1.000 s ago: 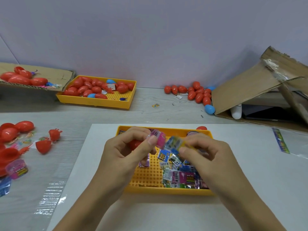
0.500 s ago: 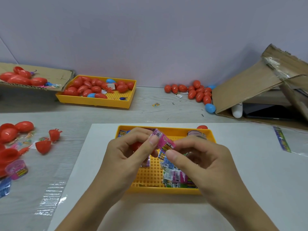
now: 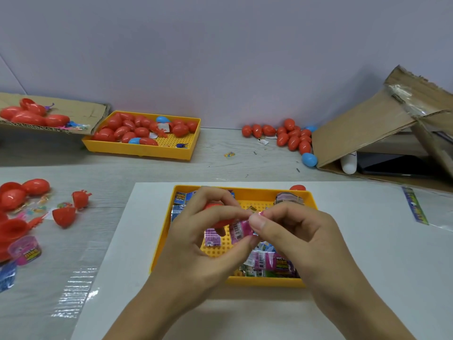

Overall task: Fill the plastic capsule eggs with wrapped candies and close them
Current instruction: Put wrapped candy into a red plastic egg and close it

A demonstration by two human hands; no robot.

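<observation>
Over the near yellow tray [image 3: 161, 251] my left hand [image 3: 196, 244] grips a red egg half [image 3: 215, 212], mostly hidden by its fingers. My right hand [image 3: 301, 239] pinches a pink wrapped candy [image 3: 240, 230] by its upper end, and the candy hangs right beside the egg half, touching my left thumb. More wrapped candies [image 3: 269, 262] in pink, blue and green lie in the tray's near right corner and along its far left side.
A second yellow tray [image 3: 181, 153] of closed red and blue eggs stands at the back left, beside a cardboard sheet [image 3: 81, 111] with more eggs. Loose eggs [image 3: 289, 136] lie at the back by a cardboard box [image 3: 367, 128]. Open red halves [image 3: 63, 215] and candies sit at left.
My right hand let go of a blue candy and took hold of the pink candy. Both hands then lowered it next to the red egg half.
</observation>
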